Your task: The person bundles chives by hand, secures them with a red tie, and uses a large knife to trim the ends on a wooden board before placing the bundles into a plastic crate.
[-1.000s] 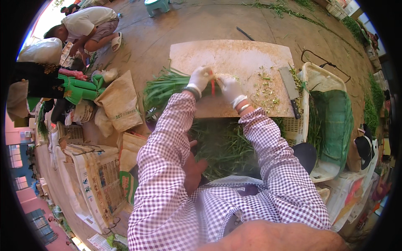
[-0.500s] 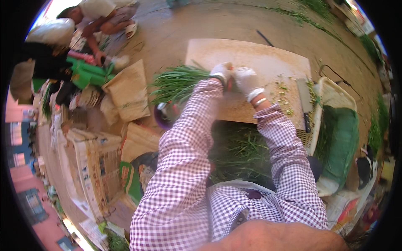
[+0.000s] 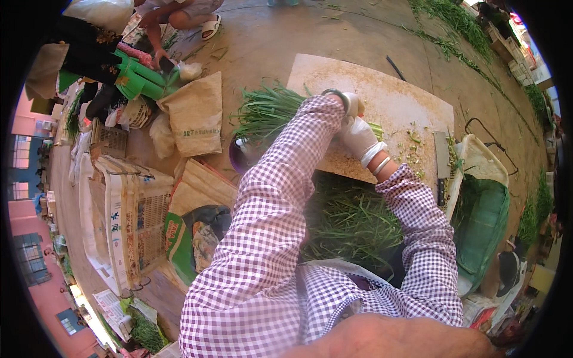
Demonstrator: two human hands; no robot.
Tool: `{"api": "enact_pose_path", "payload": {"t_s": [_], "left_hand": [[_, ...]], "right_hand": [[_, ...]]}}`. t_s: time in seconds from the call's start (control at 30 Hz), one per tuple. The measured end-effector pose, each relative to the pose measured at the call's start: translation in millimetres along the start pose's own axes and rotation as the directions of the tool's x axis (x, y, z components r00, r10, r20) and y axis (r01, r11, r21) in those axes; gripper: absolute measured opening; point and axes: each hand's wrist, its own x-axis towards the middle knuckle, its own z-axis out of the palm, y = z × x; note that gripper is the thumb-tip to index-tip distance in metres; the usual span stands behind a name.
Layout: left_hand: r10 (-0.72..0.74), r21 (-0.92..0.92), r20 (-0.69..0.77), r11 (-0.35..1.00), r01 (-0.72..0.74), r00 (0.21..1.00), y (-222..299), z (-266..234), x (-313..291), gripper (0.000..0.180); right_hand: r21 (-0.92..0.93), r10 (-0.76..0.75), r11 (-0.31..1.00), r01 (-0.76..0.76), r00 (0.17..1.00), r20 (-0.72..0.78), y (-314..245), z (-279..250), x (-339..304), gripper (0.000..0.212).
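Note:
A bunch of long, chive-like greens (image 3: 271, 113) lies across the left end of a pale board (image 3: 394, 98), leaves to the left. Its pale cut stalk ends show just past my hands. My left hand (image 3: 353, 104), in a white glove, is closed around the bunch, partly hidden behind its own wrist. Right beside it, my white-gloved right hand (image 3: 360, 136) is closed against the bunch; its fingertips are hidden. At the board's right side lies a knife (image 3: 441, 156) with a dark handle. Cut scraps (image 3: 413, 140) are scattered between knife and hands.
Loose greens (image 3: 352, 218) fill the space below the board. A crate lined with green net (image 3: 484, 209) stands right. At left are white crates (image 3: 134, 221), a tan sack (image 3: 194, 116) and a purple container (image 3: 236, 156). Another person (image 3: 179, 18) crouches at upper left.
My left hand has swung away from me and to the right, while my right hand has come lower, nearer me. The stalk ends now show. The whole view has shifted slightly.

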Motion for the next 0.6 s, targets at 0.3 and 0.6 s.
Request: {"api": "enact_pose_path", "payload": {"t_s": [0.3,0.6], "left_hand": [[-0.119,-0.113,-0.229,0.989,0.095,0.966,26.7,-15.9,-52.4,0.028],[-0.434,-0.284,-0.483,0.899,0.333,0.76,24.9,20.5,-131.2,0.027]], "right_hand": [[0.097,0.191,0.945,-0.313,0.766,0.614,-10.5,-34.5,34.4,0.015],[0.229,0.101,0.91,-0.346,0.72,0.687,24.5,20.1,43.9,0.023]]}}
